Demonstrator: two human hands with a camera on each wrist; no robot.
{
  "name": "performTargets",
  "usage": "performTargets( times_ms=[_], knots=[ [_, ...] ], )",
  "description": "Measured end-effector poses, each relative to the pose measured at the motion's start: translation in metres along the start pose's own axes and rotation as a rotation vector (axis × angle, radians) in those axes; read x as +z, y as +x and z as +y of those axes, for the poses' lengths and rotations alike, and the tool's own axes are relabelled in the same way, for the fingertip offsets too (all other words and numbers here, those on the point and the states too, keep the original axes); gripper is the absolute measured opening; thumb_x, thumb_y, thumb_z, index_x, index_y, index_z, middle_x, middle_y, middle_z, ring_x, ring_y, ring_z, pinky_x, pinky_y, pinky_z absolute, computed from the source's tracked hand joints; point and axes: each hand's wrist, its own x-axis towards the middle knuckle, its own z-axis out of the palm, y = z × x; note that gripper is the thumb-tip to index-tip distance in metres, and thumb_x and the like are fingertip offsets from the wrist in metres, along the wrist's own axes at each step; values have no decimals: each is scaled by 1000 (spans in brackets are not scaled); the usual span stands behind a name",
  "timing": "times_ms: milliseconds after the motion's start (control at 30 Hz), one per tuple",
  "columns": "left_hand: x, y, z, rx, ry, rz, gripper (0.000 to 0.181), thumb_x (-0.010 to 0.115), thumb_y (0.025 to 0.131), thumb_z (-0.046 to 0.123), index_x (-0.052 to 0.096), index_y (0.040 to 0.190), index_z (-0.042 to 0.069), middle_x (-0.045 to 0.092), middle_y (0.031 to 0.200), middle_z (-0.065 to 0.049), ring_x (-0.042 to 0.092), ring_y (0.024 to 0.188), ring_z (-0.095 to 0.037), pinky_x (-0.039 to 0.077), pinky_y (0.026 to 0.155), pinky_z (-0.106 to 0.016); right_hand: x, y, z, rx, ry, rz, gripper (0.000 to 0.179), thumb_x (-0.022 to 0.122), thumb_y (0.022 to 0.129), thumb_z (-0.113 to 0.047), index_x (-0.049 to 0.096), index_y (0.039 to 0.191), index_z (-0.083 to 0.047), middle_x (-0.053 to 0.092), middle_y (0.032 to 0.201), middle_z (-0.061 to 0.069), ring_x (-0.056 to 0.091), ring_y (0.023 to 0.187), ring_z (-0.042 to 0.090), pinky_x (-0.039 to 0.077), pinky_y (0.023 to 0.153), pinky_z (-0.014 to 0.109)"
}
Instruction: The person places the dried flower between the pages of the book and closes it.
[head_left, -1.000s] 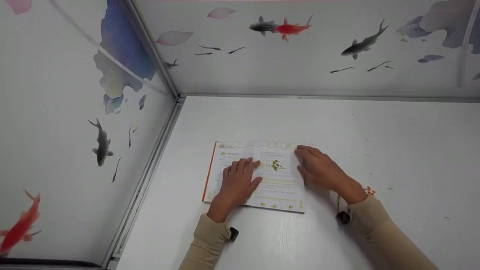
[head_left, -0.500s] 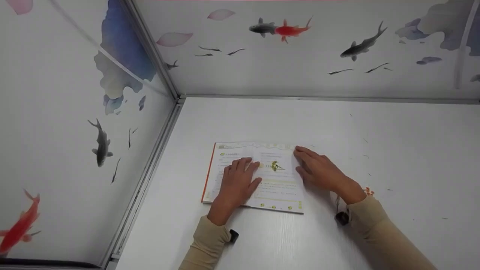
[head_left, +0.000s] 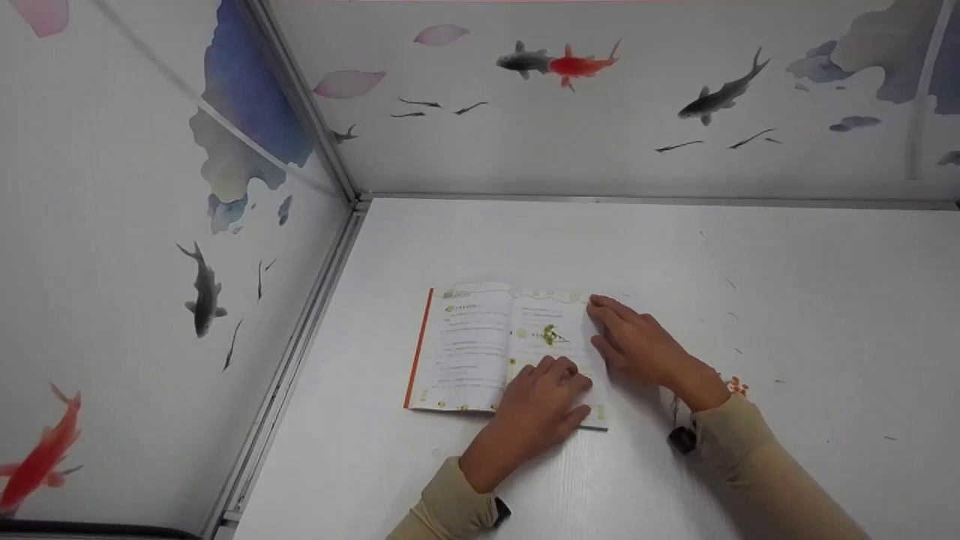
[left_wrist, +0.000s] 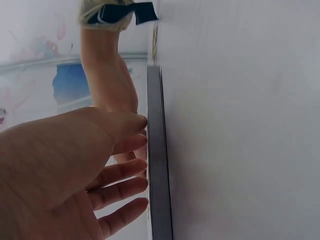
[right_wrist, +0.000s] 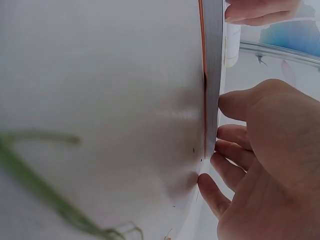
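An open book (head_left: 469,349) with an orange-red left edge lies on the white table. Its left page is uncovered, while the lower right page lies partly under my left hand (head_left: 544,401). The fingers of that hand are spread and slightly bent, with the tips on the page. At the upper right edge of the book, my right hand (head_left: 641,341) rests its fingertips along the page's side. In the right wrist view, the thumb touches the side of the book (right_wrist: 214,75) and a finger reaches the table beyond its corner. Neither hand grips anything.
Orange bits (head_left: 739,385) show beside the right wrist, and a blurred green stem (right_wrist: 45,190) crosses the right wrist view. Small dark scraps are scattered on the table (head_left: 810,315) at right. Panels with fish paintings (head_left: 585,66) bound the table at the back and left.
My left hand has slid right and towards me, from across the book's middle onto the lower right page, uncovering the left page. The right hand has stayed nearly still.
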Motion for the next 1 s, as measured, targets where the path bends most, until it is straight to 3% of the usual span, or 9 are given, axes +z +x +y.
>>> performTargets(
  times_ms=[200,367,567,833,1000],
  knots=[
    [7,5,8,-23,-14,-70,56,68,99,67,63,140,28,58,126,4,55,109,-15,50,85,-30,-2,1,0,8,5,-12,55,62,110,-19,48,158,5,44,169,22,51,151,41,48,109,67],
    [8,7,8,-63,-51,-134,68,64,97,74,57,147,30,53,130,3,50,109,-16,46,87,-30,-1,2,1,-19,-5,-2,54,63,110,-18,50,156,5,47,167,22,53,150,41,50,106,67],
    [8,7,8,-85,-67,-168,67,61,99,74,54,151,32,51,133,3,47,110,-16,44,88,-30,0,2,2,-43,-12,4,53,64,109,-17,51,155,6,48,165,23,56,145,44,51,104,67],
    [6,7,10,-74,10,-134,58,60,104,67,57,147,28,55,130,3,51,110,-16,45,86,-30,-4,2,2,-70,8,2,51,60,110,-11,49,157,7,48,165,25,53,149,44,50,110,66],
    [7,8,13,-66,9,-113,51,61,107,55,56,148,26,59,130,3,56,114,-16,51,86,-31,-4,2,3,-47,41,-12,53,60,110,-12,48,159,5,46,168,23,54,147,45,47,115,65]
  ],
)
